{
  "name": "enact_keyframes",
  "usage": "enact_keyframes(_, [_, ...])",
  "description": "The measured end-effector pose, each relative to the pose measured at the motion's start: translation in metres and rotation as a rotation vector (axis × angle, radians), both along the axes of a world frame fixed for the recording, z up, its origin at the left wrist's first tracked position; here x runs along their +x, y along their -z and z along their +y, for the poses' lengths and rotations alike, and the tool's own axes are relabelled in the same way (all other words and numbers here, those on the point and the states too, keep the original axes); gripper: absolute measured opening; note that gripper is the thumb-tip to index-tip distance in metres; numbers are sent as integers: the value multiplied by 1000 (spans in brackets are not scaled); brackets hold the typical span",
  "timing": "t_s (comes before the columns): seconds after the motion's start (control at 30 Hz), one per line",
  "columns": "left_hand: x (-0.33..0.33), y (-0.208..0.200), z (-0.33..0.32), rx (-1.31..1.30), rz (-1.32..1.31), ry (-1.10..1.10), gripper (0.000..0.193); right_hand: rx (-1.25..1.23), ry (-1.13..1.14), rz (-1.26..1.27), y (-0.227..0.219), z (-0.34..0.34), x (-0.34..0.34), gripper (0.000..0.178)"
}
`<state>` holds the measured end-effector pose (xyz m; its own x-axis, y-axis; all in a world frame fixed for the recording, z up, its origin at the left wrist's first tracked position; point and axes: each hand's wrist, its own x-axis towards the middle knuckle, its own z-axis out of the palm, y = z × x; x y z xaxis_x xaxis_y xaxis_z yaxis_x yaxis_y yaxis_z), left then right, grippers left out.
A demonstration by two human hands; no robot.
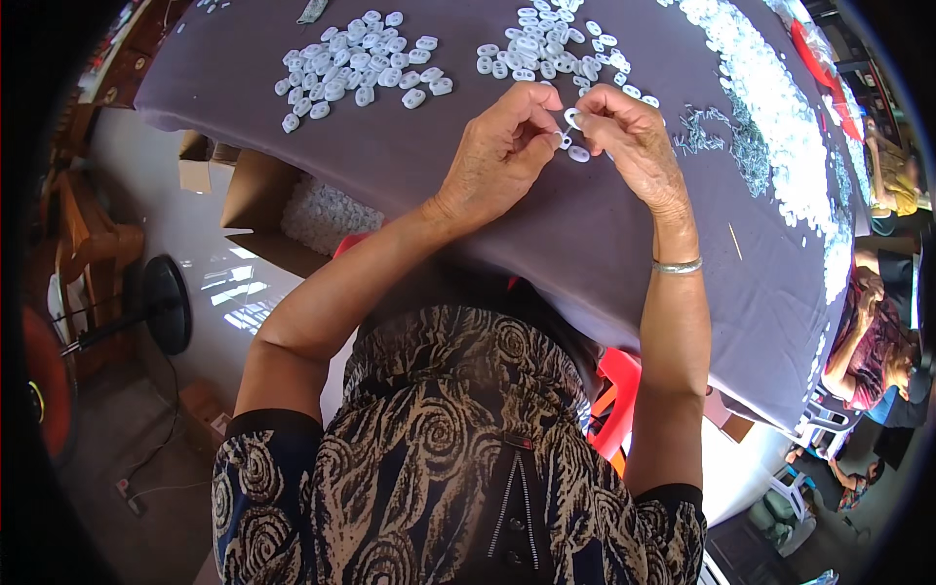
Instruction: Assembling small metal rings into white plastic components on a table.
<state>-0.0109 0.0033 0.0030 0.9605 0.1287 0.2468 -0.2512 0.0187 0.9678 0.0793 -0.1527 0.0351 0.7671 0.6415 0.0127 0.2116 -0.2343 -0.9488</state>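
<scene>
Thumb and forefinger of the left hand [497,146] pinch a small white piece [565,141] at their tips, too small to tell which way it points. Just above this piece, the right hand [634,141] pinches a white oval [572,119]; just below right of it shows another oval [579,154], long axis slanting from upper left to lower right. Beyond the piece, one heap [351,68] lies up-left, a second heap [536,44] above, on dark tablecloth [585,234]

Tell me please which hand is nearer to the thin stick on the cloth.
Right: the right hand is left of the thin stick and farther forward; the left hand is farther left.
</scene>
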Motion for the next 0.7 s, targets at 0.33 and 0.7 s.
enact_keyframes(0.33, [1, 2, 0, 18, -22, -8, 25, -9, 1, -18, -1, 0, -1, 10])
enact_keyframes(0.7, [0, 1, 1, 14, -17, -3, 25, 15, -13, -31, -1, 0, -1, 10])
